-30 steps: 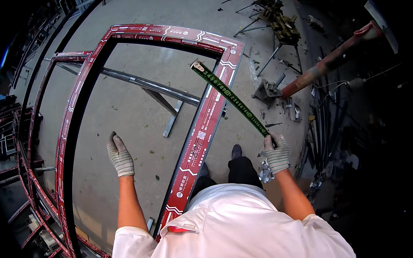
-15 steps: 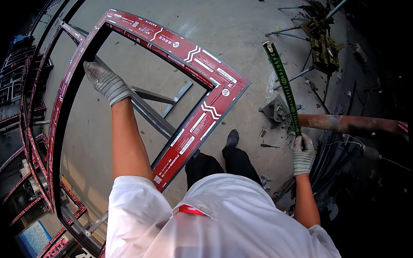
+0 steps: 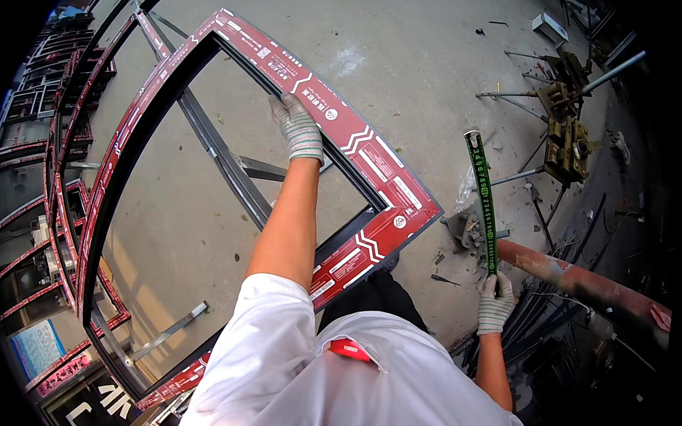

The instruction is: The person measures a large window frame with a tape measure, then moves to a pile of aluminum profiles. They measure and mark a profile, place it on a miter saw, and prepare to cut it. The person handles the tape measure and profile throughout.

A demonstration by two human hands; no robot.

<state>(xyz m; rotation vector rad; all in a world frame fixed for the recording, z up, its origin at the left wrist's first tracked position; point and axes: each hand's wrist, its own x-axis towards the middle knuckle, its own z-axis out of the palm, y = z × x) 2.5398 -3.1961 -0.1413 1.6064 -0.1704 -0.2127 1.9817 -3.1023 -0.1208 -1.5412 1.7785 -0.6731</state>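
Note:
A big frame (image 3: 309, 85) wrapped in red printed film, one long side curved, spreads in front of me and to my left. My left hand (image 3: 301, 129), in a striped knit glove, is closed over the inner edge of its far bar. Out to the right, my right hand (image 3: 496, 305), gloved the same way, grips a tape measure (image 3: 483, 199). Its green-and-black blade sticks out straight, away from me, with a metal hook at the far end. The blade's tip is apart from the frame. The tape's case is hidden in my fingers.
Grey metal bars (image 3: 228, 161) lie under the frame. More red-filmed frames (image 3: 65, 202) stack up at the left. On the right are a rusty red pipe (image 3: 572, 275), a metal machine on legs (image 3: 562, 138) and dark rods. A screwdriver-like tool (image 3: 444, 279) lies on the floor.
My left hand has shifted right, from the curved left side of the frame to its far bar. My right hand still holds the extended tape. The whole view has turned somewhat.

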